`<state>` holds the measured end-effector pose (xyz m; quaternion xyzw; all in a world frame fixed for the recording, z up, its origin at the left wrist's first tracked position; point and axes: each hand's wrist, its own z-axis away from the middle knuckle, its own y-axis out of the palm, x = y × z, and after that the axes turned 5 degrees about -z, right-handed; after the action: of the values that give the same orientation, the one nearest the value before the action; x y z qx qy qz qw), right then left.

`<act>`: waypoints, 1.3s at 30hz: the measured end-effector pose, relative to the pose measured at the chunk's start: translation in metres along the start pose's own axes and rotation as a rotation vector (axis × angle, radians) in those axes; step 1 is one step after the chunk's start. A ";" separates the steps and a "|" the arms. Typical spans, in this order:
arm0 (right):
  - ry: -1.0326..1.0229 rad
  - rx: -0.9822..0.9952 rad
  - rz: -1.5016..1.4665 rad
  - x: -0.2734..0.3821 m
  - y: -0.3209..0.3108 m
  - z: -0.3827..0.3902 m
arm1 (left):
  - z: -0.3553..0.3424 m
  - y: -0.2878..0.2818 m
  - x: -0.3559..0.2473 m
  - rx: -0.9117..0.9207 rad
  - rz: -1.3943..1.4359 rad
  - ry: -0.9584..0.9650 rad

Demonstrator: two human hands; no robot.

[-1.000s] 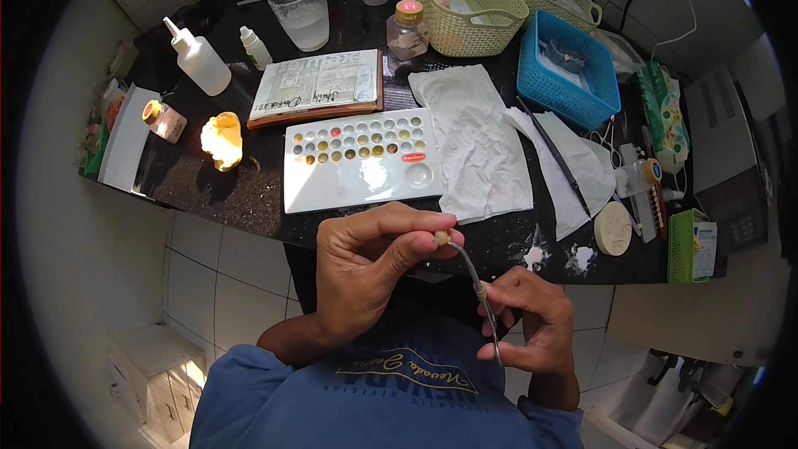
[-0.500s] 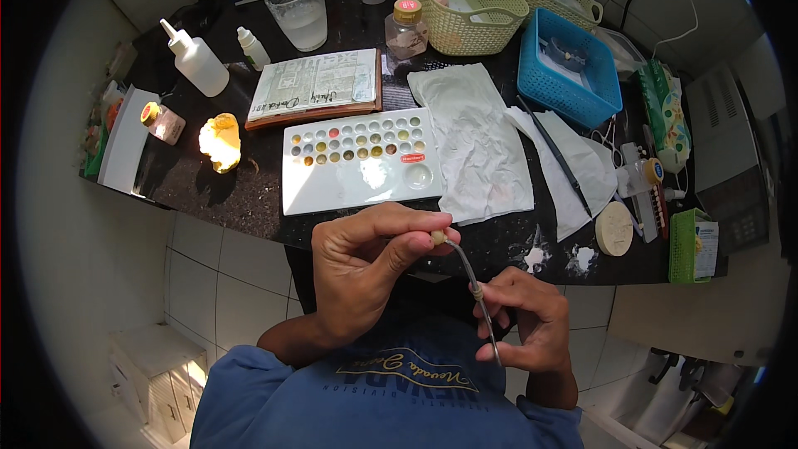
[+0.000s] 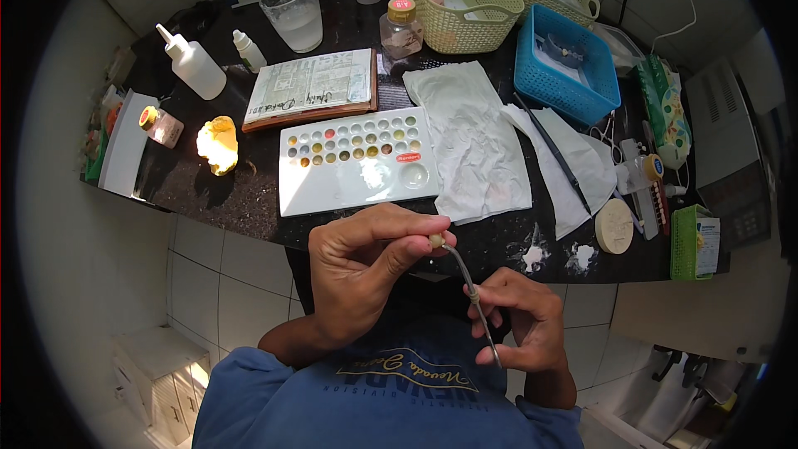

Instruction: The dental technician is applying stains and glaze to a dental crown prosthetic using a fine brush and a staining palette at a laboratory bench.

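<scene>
My left hand (image 3: 362,262) is closed, with thumb and forefinger pinching a small yellowish, tooth-like piece (image 3: 436,241) in front of the bench edge. The bent tip of a slim curved metal instrument (image 3: 461,268) meets that piece. Lower down on the right, my right hand (image 3: 530,316) grips the instrument's shaft between thumb and fingers. Just beyond my left hand lies a white porcelain palette (image 3: 332,195) with rows of coloured wells. Crumpled white paper towel (image 3: 474,141) is spread to its right. Fingers partly cover the pinched piece.
Around the dark bench stand a notepad block (image 3: 312,87), a glass of cloudy liquid (image 3: 295,21), a white squeeze bottle (image 3: 198,71), a sunlit yellow cast (image 3: 219,145), a green basket (image 3: 465,8) and a blue basket (image 3: 565,75). A black brush-like tool (image 3: 553,154) lies near a round cream disc (image 3: 614,227).
The view has shifted very slightly. Both hands keep the same grip, and the small piece and instrument stay nearly in place.
</scene>
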<state>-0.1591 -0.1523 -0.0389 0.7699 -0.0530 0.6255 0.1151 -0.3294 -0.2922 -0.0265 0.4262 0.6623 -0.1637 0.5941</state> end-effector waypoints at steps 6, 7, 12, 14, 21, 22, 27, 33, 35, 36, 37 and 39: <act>0.007 -0.006 -0.003 0.000 0.000 0.002 | 0.000 0.000 0.001 0.003 -0.020 0.020; 0.011 -0.005 0.001 0.000 0.000 0.002 | 0.000 0.000 0.001 0.005 -0.035 0.020; 0.016 -0.005 -0.019 -0.003 -0.001 0.003 | -0.002 0.001 -0.001 0.014 -0.069 0.033; 0.022 0.004 -0.035 -0.006 -0.002 0.005 | -0.003 0.004 -0.001 -0.022 -0.142 0.064; 0.041 -0.015 -0.042 -0.007 0.003 0.005 | -0.003 0.005 -0.002 -0.035 -0.138 0.046; 0.013 -0.042 0.000 -0.007 0.005 0.005 | -0.003 0.005 -0.002 -0.028 -0.119 0.030; -0.019 -0.086 0.161 -0.002 0.010 0.004 | -0.001 0.009 -0.004 -0.051 0.015 -0.079; -0.025 -0.105 0.107 -0.006 0.010 0.009 | 0.000 0.002 0.003 0.095 0.103 -0.027; 0.019 -0.067 -0.051 -0.006 0.014 0.009 | 0.001 0.002 0.004 0.094 0.110 -0.057; 0.021 -0.080 -0.040 -0.008 0.015 0.009 | 0.002 0.004 0.003 0.106 0.122 -0.059; 0.024 -0.052 -0.145 -0.011 0.016 0.009 | 0.003 0.007 0.000 0.108 0.135 -0.137; 0.073 -0.025 -0.280 -0.011 0.019 0.010 | 0.006 0.013 -0.007 0.172 0.163 -0.305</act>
<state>-0.1567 -0.1738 -0.0492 0.7450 0.0514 0.6302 0.2126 -0.3167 -0.2915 -0.0180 0.4979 0.5113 -0.2337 0.6604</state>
